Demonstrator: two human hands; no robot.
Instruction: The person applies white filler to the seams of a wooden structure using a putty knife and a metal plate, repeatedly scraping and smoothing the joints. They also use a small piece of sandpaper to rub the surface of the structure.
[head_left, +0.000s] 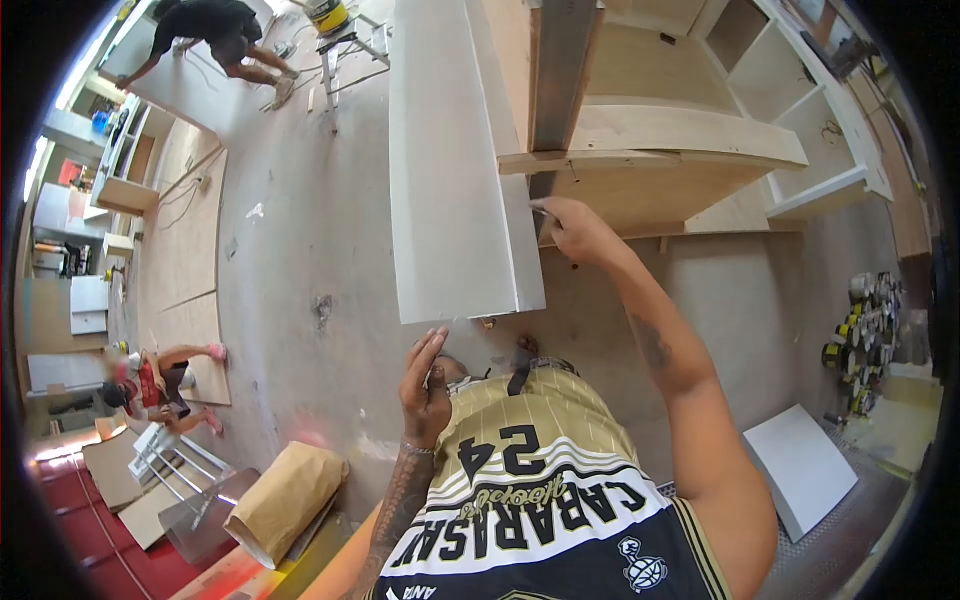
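Note:
A long white boxed panel [450, 170] stretches away in front of me, its near end close to my body. My left hand [425, 385] is just below that end, fingers stretched out and holding nothing. My right hand [578, 230] is closed, fingertips pinched at the panel's right edge; whatever they grip is too small to make out. Beside it is a plywood cabinet frame [690, 140] with a wooden rail across its front. A long grey metal strip [562, 75] lies against the wood above my right hand.
One person [215, 35] bends over at the upper left, near a step stand [350, 45] with a bucket. Another person [160, 385] sits low at the left. A brown paper bag [285, 500], a white board [800, 470] and several tape rolls [865, 335] surround me.

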